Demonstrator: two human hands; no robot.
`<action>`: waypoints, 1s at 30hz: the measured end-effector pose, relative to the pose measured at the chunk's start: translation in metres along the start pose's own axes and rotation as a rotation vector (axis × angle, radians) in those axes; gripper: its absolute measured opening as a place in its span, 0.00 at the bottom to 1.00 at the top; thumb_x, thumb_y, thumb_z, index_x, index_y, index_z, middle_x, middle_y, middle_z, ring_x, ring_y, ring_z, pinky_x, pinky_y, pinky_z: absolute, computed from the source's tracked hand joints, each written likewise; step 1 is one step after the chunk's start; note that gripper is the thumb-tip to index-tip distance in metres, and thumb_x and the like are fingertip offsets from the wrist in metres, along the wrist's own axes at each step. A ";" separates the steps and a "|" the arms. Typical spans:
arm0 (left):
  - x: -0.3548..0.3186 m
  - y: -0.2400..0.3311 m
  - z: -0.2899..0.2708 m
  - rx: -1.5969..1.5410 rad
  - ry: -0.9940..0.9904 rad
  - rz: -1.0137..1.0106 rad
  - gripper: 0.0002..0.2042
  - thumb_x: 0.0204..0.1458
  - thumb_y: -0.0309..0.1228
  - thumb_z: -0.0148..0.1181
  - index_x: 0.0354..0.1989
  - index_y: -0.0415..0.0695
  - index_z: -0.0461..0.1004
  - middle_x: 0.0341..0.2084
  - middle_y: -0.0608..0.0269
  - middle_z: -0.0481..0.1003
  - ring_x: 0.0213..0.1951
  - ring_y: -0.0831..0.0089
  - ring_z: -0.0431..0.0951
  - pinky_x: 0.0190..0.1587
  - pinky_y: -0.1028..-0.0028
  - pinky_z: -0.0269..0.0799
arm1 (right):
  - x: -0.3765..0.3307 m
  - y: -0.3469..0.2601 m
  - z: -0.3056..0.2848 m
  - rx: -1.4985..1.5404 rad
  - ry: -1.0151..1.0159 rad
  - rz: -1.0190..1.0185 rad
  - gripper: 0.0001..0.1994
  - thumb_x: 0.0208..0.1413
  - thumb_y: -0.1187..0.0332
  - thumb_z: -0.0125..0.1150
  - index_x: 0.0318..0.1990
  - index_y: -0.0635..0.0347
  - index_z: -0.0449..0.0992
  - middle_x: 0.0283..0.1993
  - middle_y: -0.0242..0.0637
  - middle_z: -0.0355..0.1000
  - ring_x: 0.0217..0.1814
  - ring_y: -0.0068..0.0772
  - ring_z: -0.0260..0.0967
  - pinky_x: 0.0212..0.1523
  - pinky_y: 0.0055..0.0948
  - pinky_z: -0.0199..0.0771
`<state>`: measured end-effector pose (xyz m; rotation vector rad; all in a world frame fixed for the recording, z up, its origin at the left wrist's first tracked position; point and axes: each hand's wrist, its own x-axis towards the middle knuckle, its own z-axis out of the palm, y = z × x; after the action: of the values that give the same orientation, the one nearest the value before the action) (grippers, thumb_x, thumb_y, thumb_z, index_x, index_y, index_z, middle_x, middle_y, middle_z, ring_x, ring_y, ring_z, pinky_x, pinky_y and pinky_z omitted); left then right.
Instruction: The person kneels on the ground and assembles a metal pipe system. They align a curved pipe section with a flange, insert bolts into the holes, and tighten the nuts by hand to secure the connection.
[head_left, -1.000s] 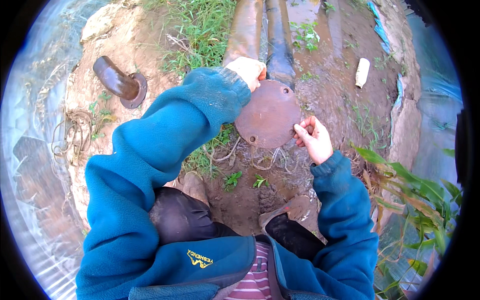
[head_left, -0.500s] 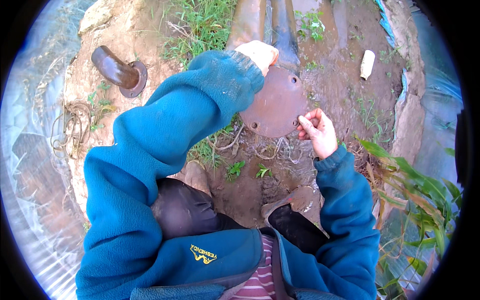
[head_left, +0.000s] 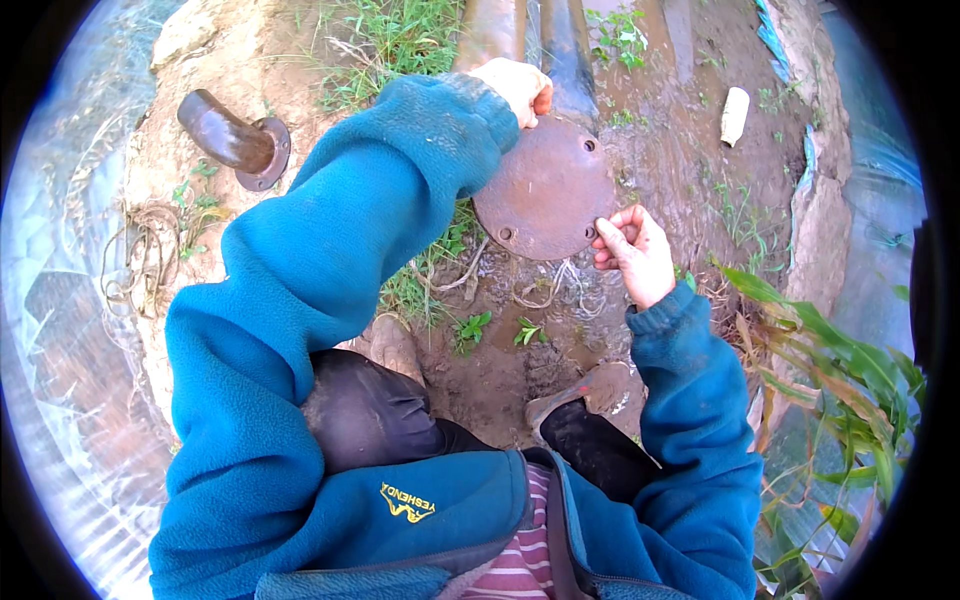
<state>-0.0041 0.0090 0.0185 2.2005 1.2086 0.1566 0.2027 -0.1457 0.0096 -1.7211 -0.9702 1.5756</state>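
While in both hands' fingers (head_left: 628,222), brown disc (head_left: 545,190)

Since a second ago, the rusty round plate (head_left: 545,190) sits turned slightly clockwise, its lower-right bolt hole (head_left: 590,232) showing clearer beside the thumb of the right hand (head_left: 637,258). Left hand (head_left: 514,87) is further forward, toward the far edge of the muddy ground (head_left: 690,185). View has shifted too (elbow pipe (head_left: 226,135) and white bottle-like object (head_left: 735,116) both appear higher).
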 end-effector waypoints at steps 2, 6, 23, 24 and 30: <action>0.002 0.000 -0.002 -0.006 -0.026 -0.006 0.10 0.36 0.26 0.63 0.30 0.48 0.75 0.28 0.61 0.76 0.34 0.67 0.76 0.38 0.70 0.71 | -0.002 -0.001 0.002 -0.002 0.012 0.003 0.08 0.53 0.70 0.55 0.32 0.61 0.62 0.23 0.34 0.67 0.21 0.20 0.64 0.23 0.20 0.69; 0.005 0.000 -0.002 -0.010 -0.043 -0.013 0.10 0.36 0.27 0.64 0.31 0.49 0.75 0.27 0.63 0.76 0.34 0.68 0.76 0.38 0.71 0.71 | -0.002 0.001 0.004 -0.005 0.021 0.017 0.08 0.53 0.70 0.55 0.32 0.61 0.62 0.23 0.34 0.67 0.21 0.20 0.64 0.22 0.20 0.69; -0.007 0.003 -0.005 0.025 -0.002 -0.006 0.07 0.46 0.28 0.55 0.36 0.46 0.71 0.26 0.62 0.73 0.31 0.69 0.75 0.33 0.72 0.71 | -0.010 -0.006 0.009 -0.033 0.038 0.045 0.09 0.52 0.69 0.56 0.32 0.60 0.61 0.22 0.33 0.65 0.18 0.21 0.63 0.19 0.20 0.67; -0.005 -0.004 -0.002 -0.016 0.029 -0.018 0.09 0.51 0.34 0.50 0.38 0.46 0.72 0.32 0.61 0.74 0.34 0.71 0.74 0.39 0.70 0.70 | -0.007 -0.003 0.005 -0.143 0.067 0.026 0.10 0.55 0.64 0.52 0.36 0.59 0.63 0.27 0.34 0.66 0.25 0.21 0.65 0.26 0.22 0.68; -0.017 -0.023 0.040 -1.124 0.100 -0.145 0.24 0.58 0.46 0.31 0.51 0.43 0.65 0.48 0.60 0.68 0.49 0.67 0.66 0.51 0.66 0.61 | 0.035 0.009 0.026 0.363 0.316 -0.291 0.27 0.60 0.47 0.31 0.57 0.58 0.56 0.55 0.37 0.59 0.56 0.33 0.56 0.57 0.36 0.55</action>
<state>-0.0154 -0.0135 -0.0241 1.1273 0.9532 0.6978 0.1786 -0.1222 -0.0204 -1.4435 -0.6895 1.1640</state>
